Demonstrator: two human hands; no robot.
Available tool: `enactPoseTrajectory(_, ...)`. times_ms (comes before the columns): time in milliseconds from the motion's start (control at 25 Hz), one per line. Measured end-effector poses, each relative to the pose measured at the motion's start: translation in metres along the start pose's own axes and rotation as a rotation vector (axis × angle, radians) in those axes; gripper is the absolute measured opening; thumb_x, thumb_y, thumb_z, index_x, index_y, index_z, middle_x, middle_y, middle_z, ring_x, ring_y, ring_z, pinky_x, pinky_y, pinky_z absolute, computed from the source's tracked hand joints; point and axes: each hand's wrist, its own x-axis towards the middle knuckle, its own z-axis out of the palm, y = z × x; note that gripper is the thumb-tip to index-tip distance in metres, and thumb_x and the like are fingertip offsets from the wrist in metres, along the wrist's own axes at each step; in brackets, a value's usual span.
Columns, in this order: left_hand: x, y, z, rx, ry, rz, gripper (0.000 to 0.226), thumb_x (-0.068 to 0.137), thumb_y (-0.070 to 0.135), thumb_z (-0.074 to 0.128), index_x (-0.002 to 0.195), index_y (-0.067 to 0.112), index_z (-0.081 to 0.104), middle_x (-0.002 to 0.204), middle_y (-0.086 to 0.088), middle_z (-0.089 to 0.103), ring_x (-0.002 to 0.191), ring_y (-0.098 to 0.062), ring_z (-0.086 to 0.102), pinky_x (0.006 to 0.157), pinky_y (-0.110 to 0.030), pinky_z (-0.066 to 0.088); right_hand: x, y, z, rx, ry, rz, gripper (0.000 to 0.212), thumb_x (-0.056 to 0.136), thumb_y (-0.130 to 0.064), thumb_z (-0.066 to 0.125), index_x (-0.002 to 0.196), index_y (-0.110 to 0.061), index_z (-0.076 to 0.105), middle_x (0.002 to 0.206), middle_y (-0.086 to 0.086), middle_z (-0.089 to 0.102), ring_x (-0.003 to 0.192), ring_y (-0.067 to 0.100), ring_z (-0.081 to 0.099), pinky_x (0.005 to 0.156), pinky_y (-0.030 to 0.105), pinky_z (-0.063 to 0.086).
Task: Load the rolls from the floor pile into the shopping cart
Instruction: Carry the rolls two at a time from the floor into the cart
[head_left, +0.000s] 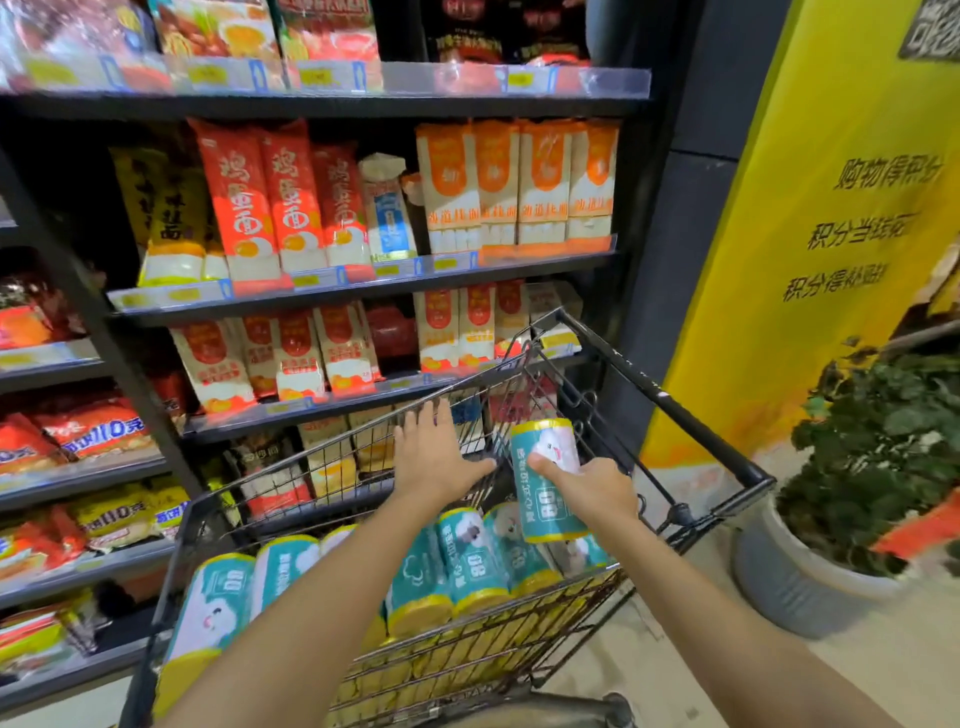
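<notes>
Holding one teal roll (545, 447) over the shopping cart (670, 401), centre-right of frame.

Right hand (592, 488): fingers and thumb wrapped round the roll's middle from its right side. The roll's long axis is near upright, with its top leaning slightly to the upper left.

Left hand (436, 457): flat, fingers spread, holding nothing. It sits just left of the roll, thumb close to it; contact cannot be told.

The hands are close together but not joined.

Loaded rolls (467, 561) lie side by side in the basket, yellow ends toward the lower edge. The held roll hangs directly above the right end of that row.

Judgement: the right hand is nearer and should tip the roll down to lie parallel with the row. The floor pile is out of view.
</notes>
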Motion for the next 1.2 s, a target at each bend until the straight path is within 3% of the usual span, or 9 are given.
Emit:
enactPoseTrajectory(120,0.024,0.022,0.026,-0.040,-0.062,0.044,0.107,0.077,0.064,0.063,0.152,0.010,0.010,0.155,-0.008,0.025,0.142,-0.026,0.025,0.116,-0.039,0.024,0.030,0.018,0.001,-0.085,-0.002,0.085,0.090,0.061,-0.080,0.063,0.115,-0.008,0.058,0.112,0.011,0.065,0.097,0.030,0.063,0.072,0.035,0.049)
enactPoseTrajectory(240,0.051,0.041,0.044,-0.049,-0.103,0.064,0.107,0.078,0.064,0.063,0.152,0.010,0.007,0.157,-0.008,0.021,0.144,-0.024,0.021,0.118,-0.036,0.022,0.061,0.029,-0.001,-0.167,-0.046,0.120,0.089,0.066,-0.074,0.065,0.124,-0.008,0.053,0.123,0.011,0.060,0.108,0.030,0.060,0.088,0.040,0.051)
enactPoseTrajectory(360,0.066,0.052,0.057,-0.104,-0.131,0.064,0.104,0.081,0.059,0.063,0.153,0.011,0.006,0.158,-0.006,0.017,0.145,-0.022,0.017,0.116,-0.035,0.023,0.084,0.036,-0.004,-0.301,-0.129,0.142,0.090,0.071,-0.072,0.063,0.133,-0.008,0.047,0.133,0.010,0.054,0.119,0.029,0.054,0.090,0.036,0.047)
enactPoseTrajectory(520,0.072,0.057,0.072,-0.095,-0.166,0.016,0.105,0.079,0.063,0.062,0.153,0.012,0.008,0.159,-0.004,0.016,0.146,-0.022,0.017,0.117,-0.035,0.024,0.096,0.041,-0.004,-0.368,-0.202,0.173,0.093,0.071,-0.075,0.059,0.134,-0.008,0.047,0.132,0.011,0.056,0.117,0.028,0.056,0.082,0.034,0.045)
enactPoseTrajectory(720,0.070,0.062,0.084,-0.087,-0.168,-0.034,0.105,0.077,0.063,0.063,0.153,0.013,0.010,0.157,-0.005,0.021,0.144,-0.024,0.022,0.115,-0.037,0.025,0.099,0.036,-0.011,-0.469,-0.218,0.085,0.081,0.079,-0.071,0.054,0.129,-0.007,0.052,0.129,0.010,0.058,0.115,0.027,0.058,0.080,0.031,0.046)
enactPoseTrajectory(880,0.066,0.064,0.087,-0.089,-0.184,-0.104,0.104,0.077,0.060,0.066,0.152,0.012,0.012,0.157,-0.006,0.022,0.144,-0.024,0.023,0.114,-0.037,0.030,0.106,0.029,-0.014,-0.725,-0.253,-0.050,0.083,0.080,-0.076,0.047,0.132,-0.012,0.051,0.132,0.007,0.057,0.117,0.025,0.057,0.086,0.031,0.047)
enactPoseTrajectory(1000,0.066,0.061,0.084,-0.086,-0.161,-0.147,0.103,0.077,0.059,0.067,0.152,0.012,0.013,0.157,-0.006,0.022,0.143,-0.025,0.025,0.113,-0.038,0.032,0.118,0.016,-0.016,-0.894,-0.359,-0.076,0.089,0.078,-0.077,0.049,0.139,-0.012,0.045,0.138,0.007,0.052,0.123,0.024,0.054,0.093,0.031,0.046)
enactPoseTrajectory(1200,0.074,0.047,0.072,-0.039,-0.139,-0.190,0.104,0.078,0.059,0.066,0.152,0.010,0.012,0.156,-0.007,0.023,0.142,-0.026,0.025,0.113,-0.037,0.030,0.128,0.010,-0.025,-0.883,-0.691,0.085,0.089,0.081,-0.067,0.057,0.138,-0.002,0.038,0.128,0.016,0.059,0.114,0.030,0.061,0.097,0.040,0.050)
